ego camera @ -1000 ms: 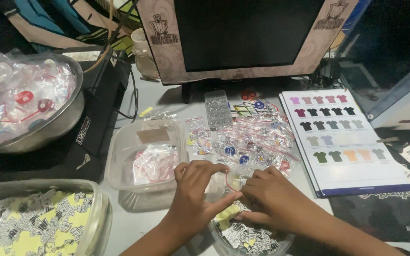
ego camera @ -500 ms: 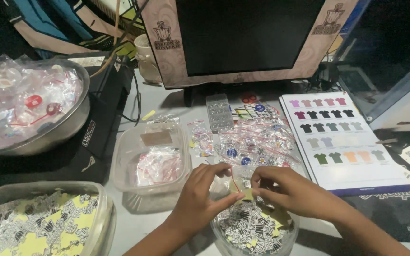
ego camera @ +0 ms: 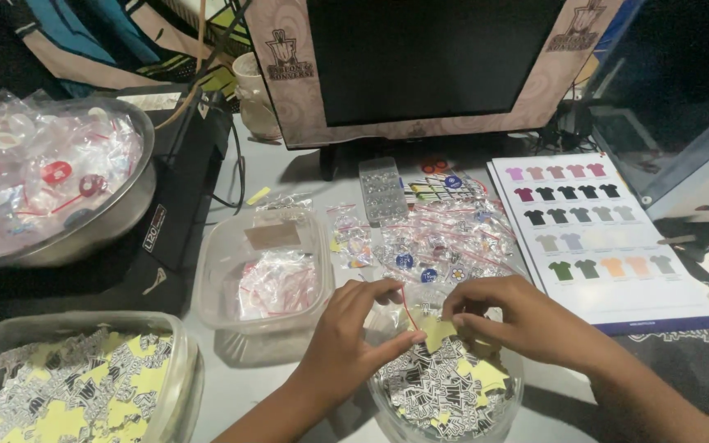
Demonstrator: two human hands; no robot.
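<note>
My left hand [ego camera: 353,338] and my right hand [ego camera: 512,316] meet over a round clear tub [ego camera: 446,394] filled with black-and-white and yellow cut-out stickers. Both hands pinch a small clear plastic bag [ego camera: 414,310] with a red strip along its edge; a yellow-backed sticker sits at its mouth. The bag hangs just above the tub's far rim. Beyond the hands lies a heap of small sealed bags with round badges [ego camera: 445,234].
A clear rectangular tub [ego camera: 263,267] with empty small bags stands to the left. A larger tub of stickers [ego camera: 75,385] sits at front left, a metal bowl of bagged badges [ego camera: 47,184] at far left. A monitor [ego camera: 428,61] stands behind, a shirt colour chart [ego camera: 596,226] at right.
The hands rose from inside the round tub and now hold the small bag and a sticker above its rim. The view shifted slightly upward.
</note>
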